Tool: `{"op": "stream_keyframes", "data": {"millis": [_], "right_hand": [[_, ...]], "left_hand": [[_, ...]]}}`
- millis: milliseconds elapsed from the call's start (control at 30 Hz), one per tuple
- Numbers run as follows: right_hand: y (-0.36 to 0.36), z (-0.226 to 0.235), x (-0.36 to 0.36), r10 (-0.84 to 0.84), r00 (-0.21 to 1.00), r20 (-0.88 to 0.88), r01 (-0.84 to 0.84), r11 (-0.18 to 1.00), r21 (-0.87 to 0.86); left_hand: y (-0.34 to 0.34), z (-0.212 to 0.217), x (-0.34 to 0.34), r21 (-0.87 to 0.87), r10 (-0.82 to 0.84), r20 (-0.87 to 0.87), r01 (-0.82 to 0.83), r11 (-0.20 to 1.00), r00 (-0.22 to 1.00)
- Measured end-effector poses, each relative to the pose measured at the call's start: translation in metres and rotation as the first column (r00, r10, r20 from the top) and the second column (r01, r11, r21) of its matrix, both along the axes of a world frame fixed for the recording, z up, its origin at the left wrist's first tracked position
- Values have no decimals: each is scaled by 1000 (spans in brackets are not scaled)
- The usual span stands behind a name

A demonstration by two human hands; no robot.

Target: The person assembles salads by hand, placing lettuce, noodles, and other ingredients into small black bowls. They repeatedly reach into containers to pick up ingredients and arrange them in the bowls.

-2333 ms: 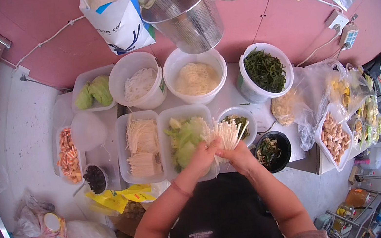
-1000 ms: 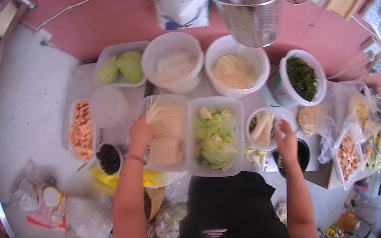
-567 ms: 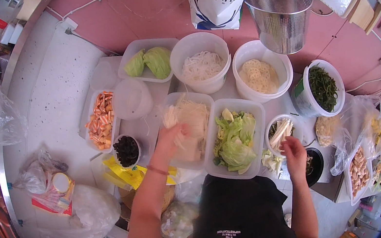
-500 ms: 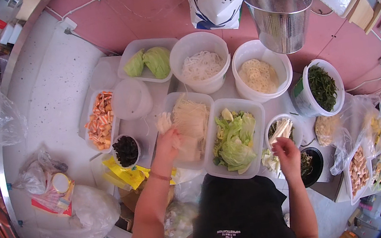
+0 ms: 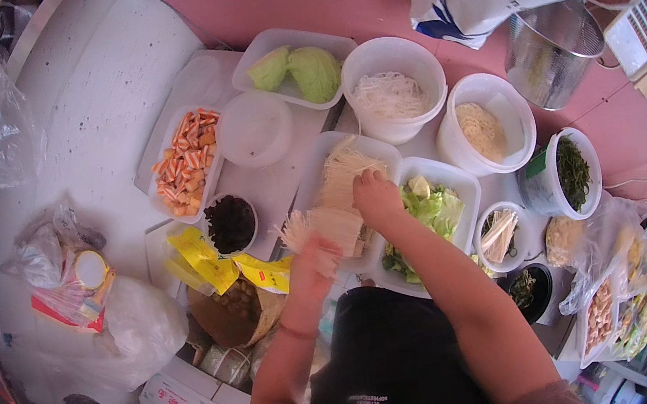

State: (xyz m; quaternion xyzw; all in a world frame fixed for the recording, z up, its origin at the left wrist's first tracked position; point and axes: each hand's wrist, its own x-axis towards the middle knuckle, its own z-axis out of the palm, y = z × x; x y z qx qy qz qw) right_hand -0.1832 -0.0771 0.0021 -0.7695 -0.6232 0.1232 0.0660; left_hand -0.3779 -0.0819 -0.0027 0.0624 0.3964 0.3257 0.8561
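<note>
My left hand (image 5: 319,263) is closed round a bunch of enoki mushrooms (image 5: 306,228), the stems fanning out past the fingers at the near left edge of a clear plastic tub (image 5: 385,148). That tub holds more enoki mushrooms (image 5: 342,167). My right hand (image 5: 378,198) is in the tub's right side with fingers bent down onto the mushrooms; the fingertips are partly hidden. Right beside it stands a tub of torn lettuce (image 5: 443,206), partly covered by my right forearm. Further right, a small white bowl (image 5: 485,251) holds a bundle of pale strips (image 5: 500,234) over dark greens.
Behind are tubs of white noodles (image 5: 389,97), sliced lotus root (image 5: 482,132), seaweed strips (image 5: 574,171) and cabbage (image 5: 314,74). Crab sticks (image 5: 188,162) and black fungus (image 5: 231,222) stand left. A black bowl (image 5: 551,295) and bagged food (image 5: 634,273) lie right, a metal strainer (image 5: 551,72) behind.
My right hand has left the small bowl at the right and come over to the enoki tub; the pale bundle now rests in that bowl. My left hand has drawn nearer, holding enoki. The view has shifted.
</note>
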Motion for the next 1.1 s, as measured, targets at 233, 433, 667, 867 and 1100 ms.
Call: {"op": "stream_keyframes", "data": {"millis": [233,433,667,867,1100], "right_hand": [[7,-9,6,-123,989,-80,116,990,-82],[-1,19,31,-230,260,-938,506,860,-71],[-93,51,-2,-113,-12,-994,404,908,-108],[-147,72,25,-257,-144,-956,513,807,-294],[-226,68,41,-170,-230,-958,743,605,-285]], "left_hand": [[-7,0,0,-66,33,36,-30,997,999],[1,15,14,84,-35,72,29,996,997],[-15,45,80,260,-256,20,242,935,966],[-58,45,121,361,-602,-64,581,730,796],[-113,43,172,522,-717,-372,772,363,589]]}}
